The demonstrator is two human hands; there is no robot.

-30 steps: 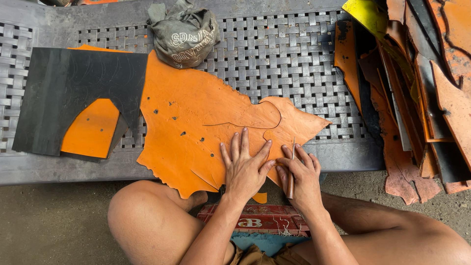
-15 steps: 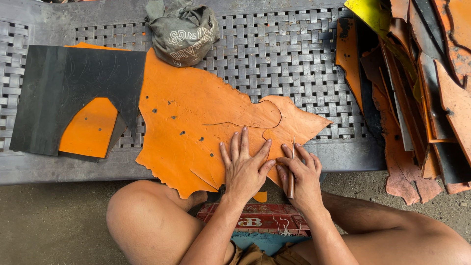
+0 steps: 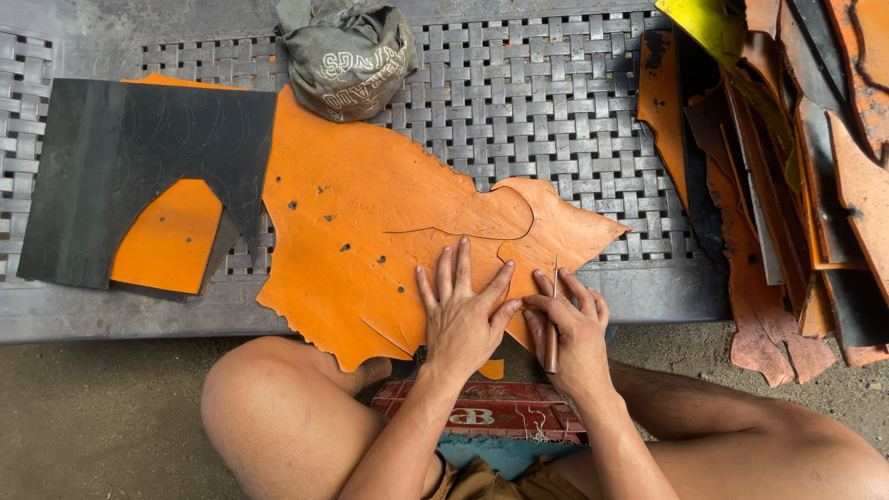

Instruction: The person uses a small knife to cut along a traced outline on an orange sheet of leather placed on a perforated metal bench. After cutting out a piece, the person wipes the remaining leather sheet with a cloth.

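Note:
A large orange sheet of leather-like material [image 3: 370, 222] lies on a woven metal bench [image 3: 574, 120], with small holes and a curved cut line in it. My left hand [image 3: 463, 310] presses flat on the sheet near its lower edge, fingers spread. Just to its right, my right hand [image 3: 574, 329] grips a thin knife-like tool [image 3: 553, 324] with a wooden handle, its blade tip touching the sheet. The two hands almost touch.
A black sheet [image 3: 139, 176] overlaps an orange piece [image 3: 171, 236] at the bench's left. A crumpled grey cloth cap [image 3: 347, 56] sits at the top. A pile of orange, black and yellow scraps [image 3: 787, 167] fills the right side. My bare knees [image 3: 269, 417] are below the bench.
The hands stay in nearly the same spot; my right hand with the tool has shifted only slightly along the cut.

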